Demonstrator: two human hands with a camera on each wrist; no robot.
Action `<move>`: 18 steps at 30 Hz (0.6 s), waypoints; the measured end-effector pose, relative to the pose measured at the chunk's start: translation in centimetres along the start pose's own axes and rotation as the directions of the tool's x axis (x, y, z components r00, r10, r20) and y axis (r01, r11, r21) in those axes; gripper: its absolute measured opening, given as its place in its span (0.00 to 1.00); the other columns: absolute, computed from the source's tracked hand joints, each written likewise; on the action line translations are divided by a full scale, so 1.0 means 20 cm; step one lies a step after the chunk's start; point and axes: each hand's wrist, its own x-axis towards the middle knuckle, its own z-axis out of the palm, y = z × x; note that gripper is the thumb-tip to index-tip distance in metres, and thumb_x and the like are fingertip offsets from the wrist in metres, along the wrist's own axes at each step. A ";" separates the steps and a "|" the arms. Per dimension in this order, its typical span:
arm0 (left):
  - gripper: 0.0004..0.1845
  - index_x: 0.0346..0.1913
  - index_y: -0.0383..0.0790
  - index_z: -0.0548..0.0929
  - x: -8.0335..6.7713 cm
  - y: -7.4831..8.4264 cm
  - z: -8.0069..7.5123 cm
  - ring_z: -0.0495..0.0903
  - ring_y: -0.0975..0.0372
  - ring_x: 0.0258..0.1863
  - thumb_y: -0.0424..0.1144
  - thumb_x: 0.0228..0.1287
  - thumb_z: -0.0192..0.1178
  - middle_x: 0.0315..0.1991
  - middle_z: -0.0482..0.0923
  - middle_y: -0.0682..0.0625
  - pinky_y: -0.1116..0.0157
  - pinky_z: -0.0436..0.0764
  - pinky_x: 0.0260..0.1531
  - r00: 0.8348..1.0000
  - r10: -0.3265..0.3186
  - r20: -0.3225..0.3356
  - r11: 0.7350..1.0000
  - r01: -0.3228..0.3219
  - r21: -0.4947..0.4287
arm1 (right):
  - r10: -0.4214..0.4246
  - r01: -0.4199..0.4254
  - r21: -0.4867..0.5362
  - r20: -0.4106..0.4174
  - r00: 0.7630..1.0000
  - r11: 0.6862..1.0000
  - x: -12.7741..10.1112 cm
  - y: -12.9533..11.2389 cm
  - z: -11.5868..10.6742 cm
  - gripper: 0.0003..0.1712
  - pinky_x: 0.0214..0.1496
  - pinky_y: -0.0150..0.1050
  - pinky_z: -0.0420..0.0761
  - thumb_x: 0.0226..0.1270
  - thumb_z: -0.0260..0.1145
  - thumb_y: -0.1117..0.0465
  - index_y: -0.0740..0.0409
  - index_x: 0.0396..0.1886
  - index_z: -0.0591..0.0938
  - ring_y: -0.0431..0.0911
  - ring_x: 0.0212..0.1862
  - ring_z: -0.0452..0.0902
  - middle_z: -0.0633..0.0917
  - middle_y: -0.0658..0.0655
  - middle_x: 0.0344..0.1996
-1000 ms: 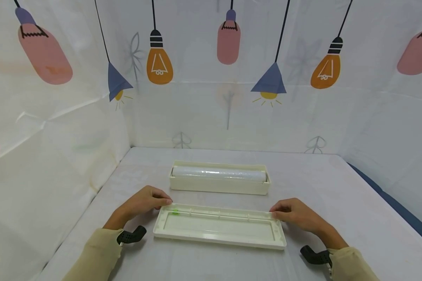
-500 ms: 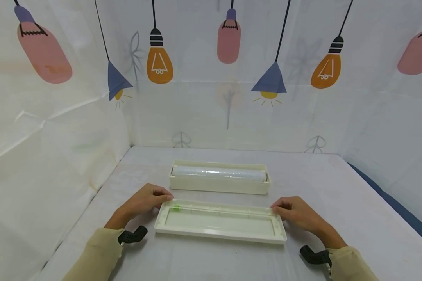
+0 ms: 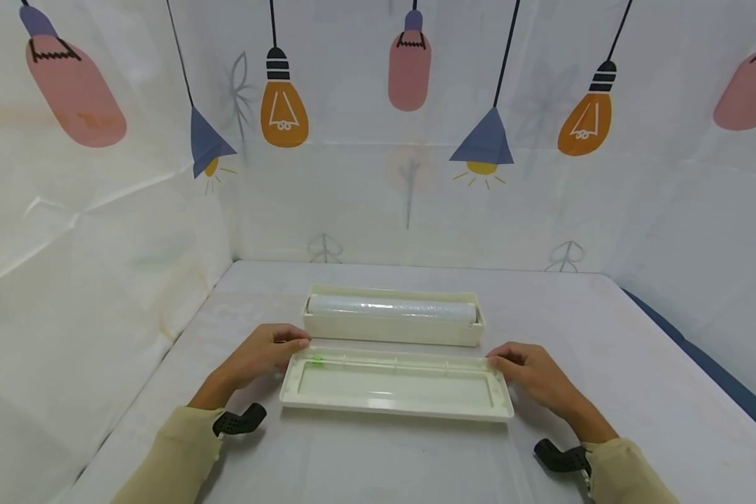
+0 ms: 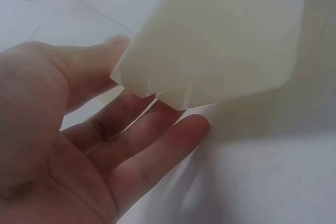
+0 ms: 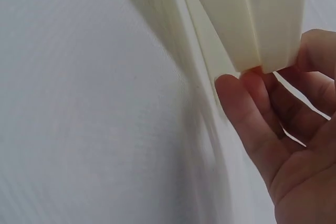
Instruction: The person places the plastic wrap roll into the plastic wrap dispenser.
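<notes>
Hands are holding a long cream lid (image 3: 395,384) at its two ends, just above the bench (image 3: 605,364). The left hand (image 3: 261,353) is gripping the left end, with its fingers (image 4: 157,145) curled under the corner and its thumb on top. The right hand (image 3: 532,371) is gripping the right end the same way, its fingers (image 5: 247,114) tucked under the edge. The lid is lying open side up, with a small green bit (image 3: 317,360) near its left end. Just behind it, the cream box (image 3: 393,330) is sitting on the bench with a shiny roll of wrap (image 3: 392,308) lying inside.

I think the person is bringing the lid to the box. Next, the lid is probably needing a flip, so its open side is facing down. Both hands should be turning together and lining up the ends with the box.
</notes>
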 end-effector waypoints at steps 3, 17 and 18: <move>0.20 0.54 0.38 0.85 0.00 0.00 0.00 0.80 0.55 0.45 0.50 0.70 0.64 0.48 0.83 0.46 0.59 0.84 0.38 1.000 0.004 0.012 1.000 -0.004 -0.027 | -0.010 0.011 0.025 -0.018 1.000 1.000 0.00 -0.01 0.00 0.14 0.38 0.38 0.83 0.75 0.64 0.54 0.60 0.47 0.86 0.45 0.41 0.80 0.86 0.54 0.41; 0.25 0.57 0.40 0.85 -0.01 0.02 0.00 0.77 0.57 0.49 0.57 0.71 0.59 0.52 0.82 0.49 0.59 0.77 0.46 0.999 -0.024 0.040 0.999 0.022 0.039 | -0.046 0.048 0.008 -0.152 0.987 0.999 -0.01 0.00 0.02 0.14 0.42 0.35 0.84 0.75 0.63 0.54 0.61 0.46 0.85 0.45 0.44 0.82 0.87 0.56 0.42; 0.25 0.57 0.40 0.84 0.00 0.02 0.00 0.77 0.57 0.48 0.57 0.71 0.59 0.52 0.82 0.49 0.59 0.77 0.46 0.998 -0.037 0.042 0.999 0.035 0.035 | -0.048 0.049 0.001 -0.165 0.985 0.999 -0.01 0.00 0.02 0.14 0.42 0.35 0.84 0.75 0.64 0.54 0.61 0.46 0.86 0.45 0.44 0.82 0.87 0.55 0.42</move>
